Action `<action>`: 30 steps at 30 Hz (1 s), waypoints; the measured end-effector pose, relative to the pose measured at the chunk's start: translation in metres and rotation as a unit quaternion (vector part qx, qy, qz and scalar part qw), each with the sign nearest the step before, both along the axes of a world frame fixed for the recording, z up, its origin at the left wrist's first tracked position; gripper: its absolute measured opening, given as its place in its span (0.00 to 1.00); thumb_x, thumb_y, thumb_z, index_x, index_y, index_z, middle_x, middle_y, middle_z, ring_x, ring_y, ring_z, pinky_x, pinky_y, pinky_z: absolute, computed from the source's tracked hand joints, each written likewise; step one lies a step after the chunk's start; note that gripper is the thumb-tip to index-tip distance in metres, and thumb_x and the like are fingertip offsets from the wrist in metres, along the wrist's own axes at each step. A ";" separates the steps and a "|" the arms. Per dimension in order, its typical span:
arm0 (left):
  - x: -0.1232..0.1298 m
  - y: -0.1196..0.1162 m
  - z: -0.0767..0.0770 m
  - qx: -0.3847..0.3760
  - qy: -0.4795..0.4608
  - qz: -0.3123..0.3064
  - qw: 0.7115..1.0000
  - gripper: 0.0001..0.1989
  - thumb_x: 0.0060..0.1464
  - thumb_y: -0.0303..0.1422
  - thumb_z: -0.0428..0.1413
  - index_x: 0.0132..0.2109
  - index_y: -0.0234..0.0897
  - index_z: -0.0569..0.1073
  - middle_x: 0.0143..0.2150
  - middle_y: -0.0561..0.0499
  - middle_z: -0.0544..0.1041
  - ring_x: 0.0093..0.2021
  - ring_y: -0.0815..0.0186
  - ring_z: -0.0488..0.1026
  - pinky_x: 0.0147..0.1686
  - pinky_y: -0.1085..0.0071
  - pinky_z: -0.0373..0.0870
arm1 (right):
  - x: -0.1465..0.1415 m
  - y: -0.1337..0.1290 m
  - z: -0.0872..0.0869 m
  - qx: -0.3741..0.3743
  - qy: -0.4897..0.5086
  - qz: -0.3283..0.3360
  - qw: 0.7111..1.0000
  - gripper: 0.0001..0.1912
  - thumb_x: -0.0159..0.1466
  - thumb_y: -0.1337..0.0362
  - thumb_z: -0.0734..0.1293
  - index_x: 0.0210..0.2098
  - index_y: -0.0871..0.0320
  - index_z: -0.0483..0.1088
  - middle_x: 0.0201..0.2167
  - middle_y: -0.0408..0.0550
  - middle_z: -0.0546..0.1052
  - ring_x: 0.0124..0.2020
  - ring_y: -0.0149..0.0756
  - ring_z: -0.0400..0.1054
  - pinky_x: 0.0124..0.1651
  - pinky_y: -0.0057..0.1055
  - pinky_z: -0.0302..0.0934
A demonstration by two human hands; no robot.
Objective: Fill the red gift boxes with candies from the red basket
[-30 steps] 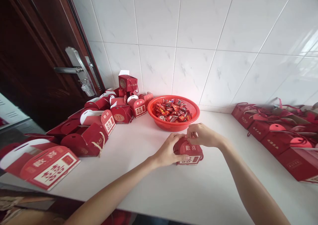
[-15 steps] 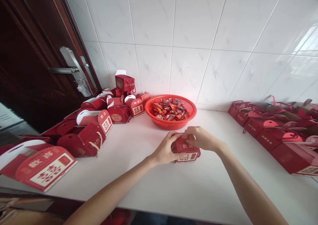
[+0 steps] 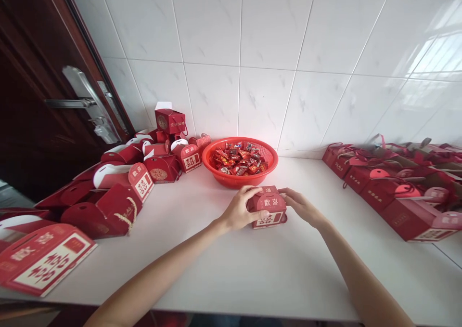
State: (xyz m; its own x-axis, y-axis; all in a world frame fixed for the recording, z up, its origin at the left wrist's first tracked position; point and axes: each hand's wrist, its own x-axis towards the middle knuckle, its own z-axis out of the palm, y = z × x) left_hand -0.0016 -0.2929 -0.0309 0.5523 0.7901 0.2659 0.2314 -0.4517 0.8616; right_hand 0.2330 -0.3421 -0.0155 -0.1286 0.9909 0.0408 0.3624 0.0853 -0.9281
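A small red gift box (image 3: 267,206) with white characters and a cream label panel stands upright on the white table, its top flaps folded over. My left hand (image 3: 243,209) grips the box's left side, thumb across the front and fingers over the back. My right hand (image 3: 301,205) rests against the right side near the dark red cord; its fingers are stretched out and their tips are partly behind the box. Just behind stands a red plastic basket (image 3: 212,172) holding many wrapped candies (image 3: 240,158).
Red boxes with open tops (image 3: 101,211) crowd the table's left side, one stacked (image 3: 170,121) near the wall. Several rows of red boxes with ribbon handles (image 3: 382,187) stand on the right. A tiled wall (image 3: 269,91) closes the back; a dark door (image 3: 32,67) is at left.
My right hand has moved from the top of the box down to its right side, and its fingers have straightened. The left hand still holds the box. The view has shifted slightly right.
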 end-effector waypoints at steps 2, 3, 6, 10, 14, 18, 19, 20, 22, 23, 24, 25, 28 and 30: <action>0.004 0.002 -0.002 -0.003 -0.004 0.002 1.000 0.35 0.45 0.44 0.70 0.60 0.40 0.73 0.60 0.41 0.69 0.63 0.49 0.68 0.64 0.54 0.66 | 0.003 -0.001 0.000 -0.024 0.065 -0.017 0.997 0.27 0.61 0.41 0.68 0.45 0.57 0.74 0.36 0.50 0.80 0.42 0.44 0.76 0.51 0.44 0.68; 0.005 0.003 -0.003 -0.005 -0.007 0.002 1.000 0.35 0.45 0.44 0.70 0.60 0.39 0.73 0.60 0.41 0.69 0.63 0.49 0.68 0.64 0.54 0.66 | 0.005 -0.001 0.002 -0.036 0.106 -0.026 0.993 0.27 0.59 0.42 0.71 0.45 0.57 0.74 0.32 0.47 0.79 0.38 0.42 0.76 0.49 0.42 0.69; 0.006 0.003 -0.003 -0.013 -0.014 -0.005 1.000 0.36 0.44 0.44 0.70 0.60 0.40 0.73 0.61 0.41 0.67 0.63 0.49 0.68 0.64 0.54 0.66 | 0.015 -0.001 0.011 -0.027 0.234 -0.069 0.969 0.26 0.50 0.48 0.79 0.42 0.55 0.75 0.24 0.39 0.73 0.28 0.34 0.71 0.41 0.35 0.68; 0.001 0.001 0.006 -0.049 -0.019 -0.015 0.999 0.37 0.47 0.46 0.68 0.63 0.40 0.70 0.65 0.40 0.65 0.66 0.48 0.65 0.65 0.55 0.66 | 0.023 0.000 0.026 0.054 0.267 -0.144 0.951 0.20 0.49 0.49 0.79 0.32 0.55 0.75 0.24 0.39 0.70 0.26 0.31 0.67 0.36 0.33 0.66; -0.006 0.001 0.011 -0.075 -0.022 0.036 0.996 0.33 0.55 0.47 0.61 0.64 0.41 0.67 0.65 0.41 0.67 0.64 0.50 0.67 0.62 0.56 0.68 | 0.021 0.000 0.033 0.111 0.147 -0.195 0.963 0.16 0.51 0.50 0.76 0.29 0.55 0.75 0.24 0.44 0.73 0.28 0.36 0.69 0.40 0.38 0.68; -0.011 0.006 0.008 -0.132 -0.007 0.081 0.988 0.27 0.57 0.44 0.60 0.60 0.37 0.69 0.48 0.44 0.79 0.49 0.56 0.77 0.51 0.59 0.73 | 0.014 0.000 0.034 0.161 0.048 -0.230 0.959 0.14 0.53 0.52 0.74 0.29 0.55 0.76 0.29 0.49 0.78 0.35 0.43 0.73 0.44 0.42 0.68; -0.011 0.007 0.008 -0.159 -0.008 0.078 0.984 0.26 0.57 0.42 0.60 0.60 0.37 0.69 0.42 0.47 0.80 0.45 0.57 0.78 0.49 0.60 0.74 | 0.013 0.000 0.035 0.165 0.045 -0.228 0.958 0.13 0.53 0.52 0.74 0.29 0.55 0.76 0.30 0.49 0.78 0.36 0.43 0.73 0.45 0.42 0.68; -0.012 0.007 0.008 -0.187 -0.012 0.071 0.980 0.25 0.56 0.40 0.60 0.59 0.37 0.69 0.38 0.50 0.80 0.42 0.59 0.78 0.47 0.61 0.74 | 0.012 0.000 0.036 0.164 0.054 -0.220 0.960 0.14 0.53 0.52 0.75 0.29 0.56 0.76 0.30 0.49 0.79 0.36 0.43 0.73 0.44 0.42 0.68; -0.013 0.007 0.010 -0.234 -0.024 0.055 0.970 0.25 0.53 0.34 0.62 0.58 0.37 0.70 0.33 0.53 0.79 0.41 0.60 0.78 0.47 0.62 0.73 | 0.010 0.001 0.040 0.144 0.095 -0.191 0.966 0.14 0.52 0.52 0.76 0.29 0.56 0.76 0.30 0.49 0.79 0.35 0.42 0.73 0.43 0.41 0.69; -0.014 0.006 0.011 -0.247 -0.029 0.048 0.967 0.25 0.51 0.32 0.63 0.57 0.37 0.70 0.33 0.53 0.79 0.41 0.60 0.78 0.48 0.62 0.72 | 0.010 0.002 0.041 0.131 0.120 -0.178 0.968 0.15 0.51 0.52 0.77 0.29 0.56 0.76 0.29 0.48 0.78 0.34 0.41 0.73 0.43 0.40 0.69; -0.014 0.006 0.013 -0.254 -0.032 0.041 0.966 0.26 0.50 0.30 0.64 0.57 0.37 0.71 0.34 0.53 0.79 0.43 0.60 0.78 0.49 0.63 0.72 | 0.009 0.002 0.043 0.120 0.142 -0.168 0.968 0.15 0.50 0.52 0.78 0.29 0.56 0.76 0.28 0.48 0.78 0.33 0.39 0.72 0.42 0.40 0.69; -0.014 0.005 0.014 -0.256 -0.032 0.036 0.966 0.26 0.48 0.29 0.64 0.56 0.37 0.71 0.35 0.52 0.79 0.44 0.60 0.78 0.49 0.63 0.71 | 0.009 0.003 0.044 0.111 0.158 -0.162 0.968 0.16 0.50 0.52 0.78 0.29 0.56 0.76 0.28 0.47 0.77 0.32 0.38 0.72 0.42 0.39 0.69; -0.013 0.004 0.015 -0.266 -0.017 0.022 0.964 0.29 0.46 0.28 0.65 0.56 0.36 0.70 0.34 0.52 0.79 0.43 0.59 0.78 0.48 0.62 0.70 | 0.008 0.003 0.046 0.101 0.171 -0.162 0.967 0.18 0.48 0.51 0.79 0.29 0.56 0.76 0.28 0.46 0.76 0.29 0.36 0.71 0.41 0.38 0.69; -0.013 0.003 0.015 -0.275 -0.008 0.017 0.961 0.30 0.45 0.27 0.64 0.57 0.35 0.70 0.30 0.55 0.77 0.40 0.60 0.77 0.47 0.63 0.69 | 0.007 0.002 0.045 0.100 0.171 -0.165 0.966 0.18 0.48 0.51 0.79 0.29 0.56 0.76 0.28 0.46 0.76 0.28 0.35 0.70 0.39 0.37 0.68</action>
